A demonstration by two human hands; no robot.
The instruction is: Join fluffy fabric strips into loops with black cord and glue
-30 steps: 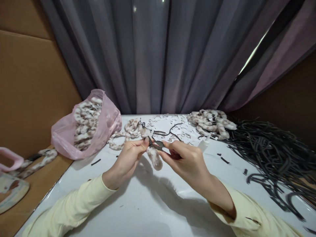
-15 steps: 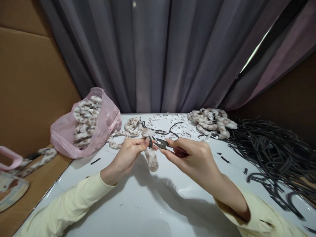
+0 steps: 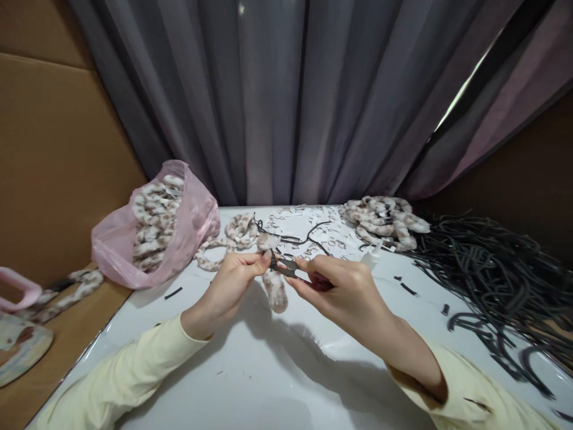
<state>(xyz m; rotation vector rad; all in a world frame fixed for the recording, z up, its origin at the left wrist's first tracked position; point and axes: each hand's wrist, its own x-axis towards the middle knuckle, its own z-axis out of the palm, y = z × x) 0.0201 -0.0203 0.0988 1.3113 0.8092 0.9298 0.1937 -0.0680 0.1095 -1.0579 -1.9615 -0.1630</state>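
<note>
My left hand (image 3: 234,280) pinches a fluffy white-and-brown strip (image 3: 275,292) where a black cord (image 3: 273,260) is wound round it. One end of the strip hangs below the fingers. My right hand (image 3: 344,286) is closed on a small dark snipping tool (image 3: 287,267), whose tip touches or nearly touches the wound cord. Just behind the hands, black cord pieces (image 3: 308,239) lie on the white table (image 3: 215,382). Two loops of similar fluffy strip (image 3: 240,230) lie behind my left hand.
On the left a pink plastic bag (image 3: 197,209) holds fluffy strips. At the back right are a fluffy pile (image 3: 380,221), a small white bottle (image 3: 371,255) and a large tangle of black cords (image 3: 496,269). Small scraps litter the table's back.
My right hand has moved slightly left, bringing the tool's tip to the wound cord. The tool's blades look closer together. My left hand has hardly moved.
</note>
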